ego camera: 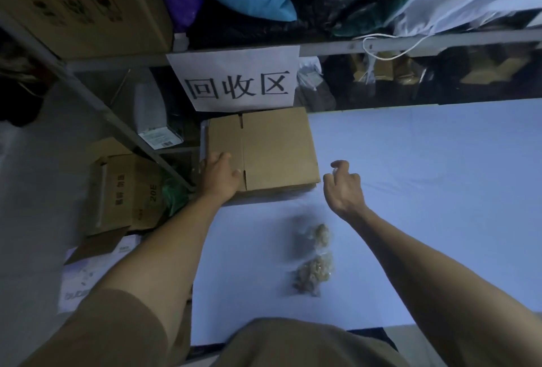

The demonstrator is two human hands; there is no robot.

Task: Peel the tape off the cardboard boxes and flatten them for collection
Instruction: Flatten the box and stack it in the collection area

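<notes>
A stack of flattened brown cardboard boxes lies at the table's far left corner, under a paper sign. My left hand rests flat on the stack's near left part, fingers spread. My right hand hovers just right of the stack above the table, fingers loosely curled; something small and clear seems pinched at its fingertips, but I cannot tell what. Two crumpled wads of peeled tape lie on the table nearer to me.
The table has a white top. A sign hangs from a metal shelf rail loaded with bags. An open cardboard box stands on the floor at left, beside the slanted shelf post.
</notes>
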